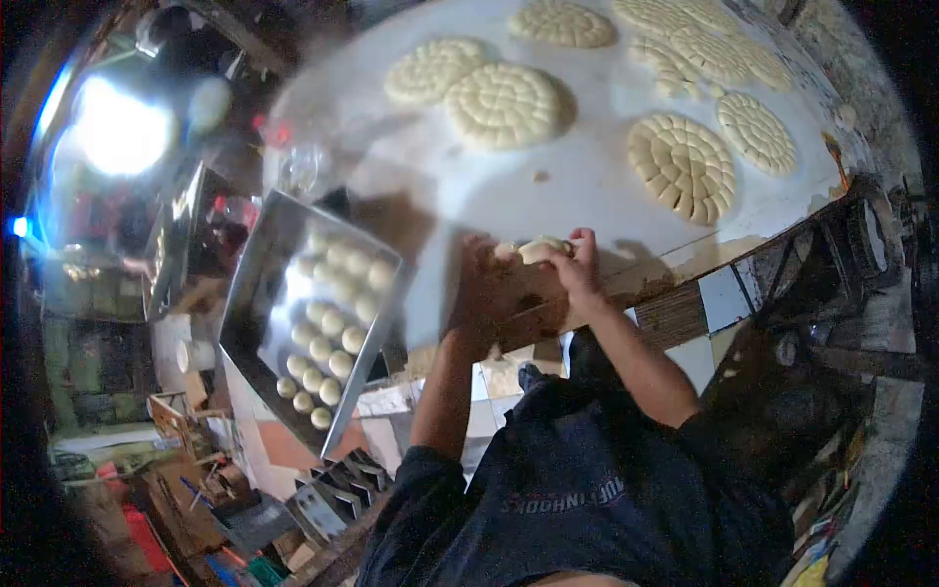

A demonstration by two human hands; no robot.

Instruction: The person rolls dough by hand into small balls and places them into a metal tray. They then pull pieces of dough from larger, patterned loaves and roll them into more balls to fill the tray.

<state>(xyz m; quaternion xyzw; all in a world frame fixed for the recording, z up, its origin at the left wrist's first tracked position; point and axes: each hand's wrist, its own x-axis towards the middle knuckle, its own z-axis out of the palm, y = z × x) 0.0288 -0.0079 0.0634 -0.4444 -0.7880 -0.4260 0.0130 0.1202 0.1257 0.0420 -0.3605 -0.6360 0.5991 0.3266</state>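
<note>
Holding dough piece [541,249] at near edge of table [587,176] | left hand [479,289] and right hand [579,266] cupped it, fingers curled tight | risk: loosened fingers might drop it off the edge | tray [256,293] of dough balls [328,323] sat left.

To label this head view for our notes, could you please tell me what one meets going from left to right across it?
A bright lamp → metal tray of dough balls → left hand → dough piece held by both hands → right hand → scored dough round nearest that hand.
</note>
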